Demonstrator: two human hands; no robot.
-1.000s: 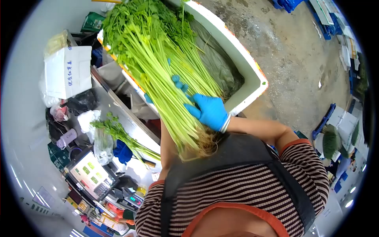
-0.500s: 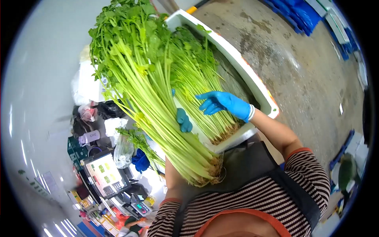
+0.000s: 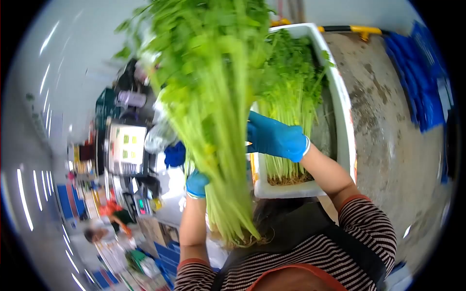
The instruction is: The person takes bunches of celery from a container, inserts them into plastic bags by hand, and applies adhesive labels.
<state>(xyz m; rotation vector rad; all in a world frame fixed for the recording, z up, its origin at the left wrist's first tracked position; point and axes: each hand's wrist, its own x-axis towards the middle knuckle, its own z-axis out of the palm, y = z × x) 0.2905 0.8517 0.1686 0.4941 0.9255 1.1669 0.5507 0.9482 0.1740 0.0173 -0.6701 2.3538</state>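
Note:
A big bunch of celery (image 3: pixel 218 121) with long pale stalks and leafy tops stands nearly upright in front of me, blurred by motion. My left hand (image 3: pixel 196 184), in a blue glove, grips its lower left side. On the right side of the stalks is my right hand (image 3: pixel 276 138), also in a blue glove, closed against the bunch with its fingertips hidden behind it. The roots hang just above my dark apron (image 3: pixel 286 220). More celery (image 3: pixel 286 97) lies in a white foam box (image 3: pixel 344 106) beyond my right hand, roots toward me.
To the left are a screen (image 3: pixel 127 148), a scale with a lit display (image 3: pixel 141 206), a plastic bag (image 3: pixel 158 138) and a dark blue cloth (image 3: pixel 174 154). Another person (image 3: pixel 111 225) is farther back at lower left. Blue sheeting (image 3: pixel 412 82) lies on the wet floor at right.
The bunch has swung from a slant to nearly upright. My right hand has moved from open beside the bunch to gripping its right side. The view has turned.

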